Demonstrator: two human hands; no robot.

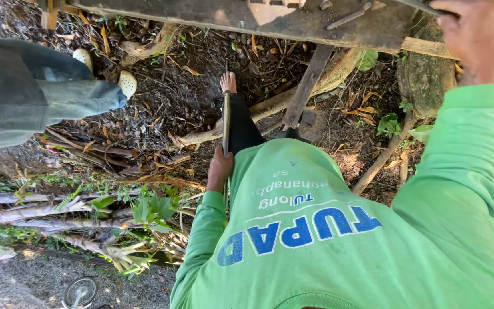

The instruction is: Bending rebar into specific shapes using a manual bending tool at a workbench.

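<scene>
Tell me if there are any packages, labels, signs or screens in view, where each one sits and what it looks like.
No packages, signs or screens.
Printed lettering: across the front of the person's green shirt, large blue letters edged white, with smaller white and blue lines above, seen upside down.

One head-worn camera — looking steeply down, close over the wearer's own chest.
</scene>
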